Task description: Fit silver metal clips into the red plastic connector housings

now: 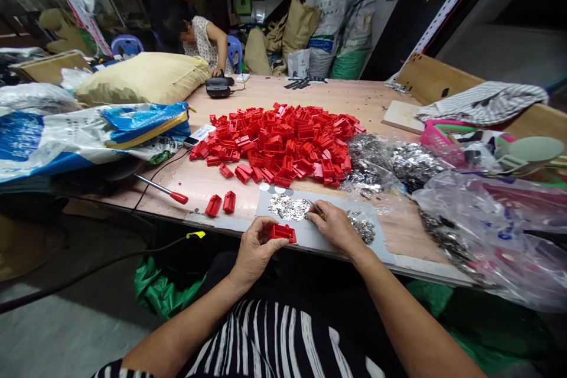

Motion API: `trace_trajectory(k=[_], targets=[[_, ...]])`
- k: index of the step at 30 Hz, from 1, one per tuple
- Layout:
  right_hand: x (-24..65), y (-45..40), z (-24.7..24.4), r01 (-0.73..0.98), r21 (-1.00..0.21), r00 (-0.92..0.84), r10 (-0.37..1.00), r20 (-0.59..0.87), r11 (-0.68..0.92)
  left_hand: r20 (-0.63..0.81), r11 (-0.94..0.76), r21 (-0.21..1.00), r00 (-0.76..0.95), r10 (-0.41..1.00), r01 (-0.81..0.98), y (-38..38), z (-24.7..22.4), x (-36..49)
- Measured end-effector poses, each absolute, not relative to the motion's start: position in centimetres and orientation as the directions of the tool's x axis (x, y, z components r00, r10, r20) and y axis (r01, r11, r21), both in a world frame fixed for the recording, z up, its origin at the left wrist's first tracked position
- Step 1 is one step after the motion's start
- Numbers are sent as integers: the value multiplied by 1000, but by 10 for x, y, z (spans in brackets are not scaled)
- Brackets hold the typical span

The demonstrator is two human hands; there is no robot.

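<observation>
Near the table's front edge my left hand [256, 249] grips a red plastic part [282, 233], its hollow side facing up. To its right, my right hand [333, 223] pinches a thin dark tool [315, 207], with the tip at a small pile of flat silver pieces [287, 207] on a grey sheet [263, 204]. Another pile of metal pieces [361, 226] lies right of my right hand, partly behind it. Two red parts, one [213, 205] beside the other [229, 202], lie to the left. Behind them spreads a large heap of red parts [283, 142].
Plastic bags of metal pieces [398, 162] lie at the right, beside a pink basket [438, 133]. At the left are a screwdriver with a red tip [178, 197], printed sacks [88, 136] and a black device [218, 87]. Two people are beyond the table.
</observation>
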State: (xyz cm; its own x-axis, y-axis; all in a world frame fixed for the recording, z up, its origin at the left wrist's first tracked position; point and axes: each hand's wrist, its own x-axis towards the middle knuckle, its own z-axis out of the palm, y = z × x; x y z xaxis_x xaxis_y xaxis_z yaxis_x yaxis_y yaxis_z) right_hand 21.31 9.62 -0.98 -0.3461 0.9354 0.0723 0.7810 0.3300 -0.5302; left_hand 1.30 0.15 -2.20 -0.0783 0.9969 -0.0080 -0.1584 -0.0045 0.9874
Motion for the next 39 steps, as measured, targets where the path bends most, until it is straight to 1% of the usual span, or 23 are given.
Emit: trace_trajectory(k=[3,6,11,15,17,20,22,25,29,33,36,39], targets=[[216,95,-8,756,-592,-300,952,69,281,10,-24,990,-96,995,-139,3,-20,14],[218,94,-9,746,-622,-254,965,64,238,24,-35,995,-117,993,-93,4,-18,16],[222,94,-12,659,-726,-233,971,54,198,95,-84,994,-150,984,74,7,-17,19],[222,92,-11,605,-778,-223,974,36,168,147,-122,978,-148,978,169,9,-18,22],[222,89,-9,536,-837,-205,979,-5,108,157,-132,976,-143,977,173,10,-18,23],[221,85,-6,353,-936,-231,968,-94,-7,147,-127,981,-134,980,147,12,-18,26],[221,82,-4,258,-964,-257,956,-140,-72,143,-123,982,-136,980,142,11,-17,26],[219,74,0,207,-970,-255,951,-178,-126,195,-166,966,-138,971,201,9,-15,26],[210,62,3,176,-973,-257,948,-190,-148,369,-310,879,-103,924,363,6,-14,27],[196,53,3,155,-982,-271,951,-151,-112,508,-433,781,-54,860,449,6,-15,30],[188,49,-2,174,-984,-244,966,-87,-45,587,-495,718,-43,808,490,7,-17,32],[184,47,-9,179,-984,-211,976,-45,-7,622,-516,687,-45,782,512,8,-18,32]])
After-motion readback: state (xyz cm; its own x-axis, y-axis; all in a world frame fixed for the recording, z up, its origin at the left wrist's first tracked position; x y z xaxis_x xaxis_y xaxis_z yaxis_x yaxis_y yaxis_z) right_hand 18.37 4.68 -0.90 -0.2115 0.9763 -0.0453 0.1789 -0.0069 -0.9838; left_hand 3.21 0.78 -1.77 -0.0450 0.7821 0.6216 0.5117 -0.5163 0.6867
